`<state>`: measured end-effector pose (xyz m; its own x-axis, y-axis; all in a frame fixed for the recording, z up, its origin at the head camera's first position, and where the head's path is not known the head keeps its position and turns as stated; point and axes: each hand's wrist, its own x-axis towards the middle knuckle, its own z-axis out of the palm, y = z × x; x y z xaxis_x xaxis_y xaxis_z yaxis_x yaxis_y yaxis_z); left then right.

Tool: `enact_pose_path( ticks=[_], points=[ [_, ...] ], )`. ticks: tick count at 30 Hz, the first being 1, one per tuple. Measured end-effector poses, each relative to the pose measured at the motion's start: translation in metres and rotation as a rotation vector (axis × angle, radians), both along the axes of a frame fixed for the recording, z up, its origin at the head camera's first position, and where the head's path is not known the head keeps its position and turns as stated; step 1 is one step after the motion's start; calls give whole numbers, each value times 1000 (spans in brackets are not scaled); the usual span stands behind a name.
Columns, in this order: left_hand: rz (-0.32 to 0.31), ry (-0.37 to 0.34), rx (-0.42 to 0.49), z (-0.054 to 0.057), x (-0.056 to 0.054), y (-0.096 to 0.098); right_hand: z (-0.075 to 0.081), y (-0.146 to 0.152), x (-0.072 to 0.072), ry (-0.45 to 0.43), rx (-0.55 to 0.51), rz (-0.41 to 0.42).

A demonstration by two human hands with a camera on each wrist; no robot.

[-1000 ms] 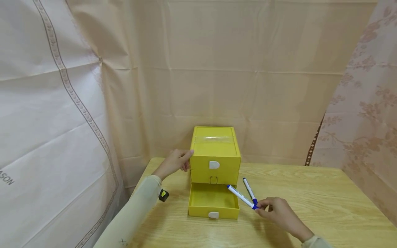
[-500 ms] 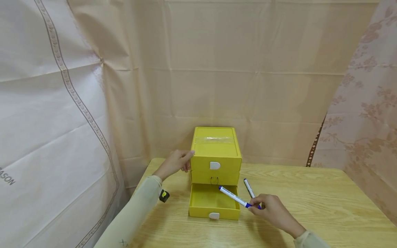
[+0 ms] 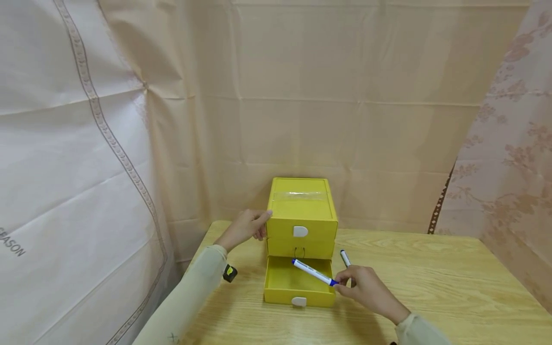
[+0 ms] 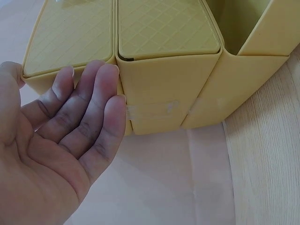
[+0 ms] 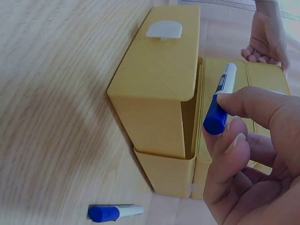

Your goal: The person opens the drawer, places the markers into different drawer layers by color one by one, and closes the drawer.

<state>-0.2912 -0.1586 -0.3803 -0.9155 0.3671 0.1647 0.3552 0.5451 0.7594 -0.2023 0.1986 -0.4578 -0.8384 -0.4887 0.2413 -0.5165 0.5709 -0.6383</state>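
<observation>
A yellow drawer unit (image 3: 280, 237) stands on the table with its bottom drawer (image 3: 280, 296) pulled out. My left hand (image 3: 249, 225) rests at the unit's upper left edge, its thumb on the top; in the left wrist view its fingertips (image 4: 106, 77) touch the side, lightly bent. Between thumb and fingers, my right hand (image 3: 366, 290) pinches a white marker (image 3: 314, 271) by its blue-capped end. The marker slants above the bottom drawer, its far end pointing left and back. A second blue-capped marker (image 5: 105, 213) lies on the table, partly hidden by the right hand in the head view.
The wooden table (image 3: 431, 282) carries the unit near its back edge, close to a hanging beige cloth (image 3: 297, 105). A small black item with a yellow-green mark (image 3: 230, 273) shows beside the left sleeve. White tabs (image 3: 300, 231) stick out from the drawer fronts.
The right hand has moved left with the marker, bringing it from the drawer's right side to over the drawer. The left hand has stayed on the unit.
</observation>
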Motion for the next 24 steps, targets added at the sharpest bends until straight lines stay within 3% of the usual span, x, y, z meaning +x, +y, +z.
enact_pose_path(
  ticks=[5,16,24],
  points=[
    [2,-3,-3,1,0,1,1,-9,-3,-10,9,21],
    [-6,-7,9,-1,-1,1,-4,-25,-12,75,48,55],
    [-6,-11,16,1,1,1,-5,-28,-15,54,36,88]
  ],
)
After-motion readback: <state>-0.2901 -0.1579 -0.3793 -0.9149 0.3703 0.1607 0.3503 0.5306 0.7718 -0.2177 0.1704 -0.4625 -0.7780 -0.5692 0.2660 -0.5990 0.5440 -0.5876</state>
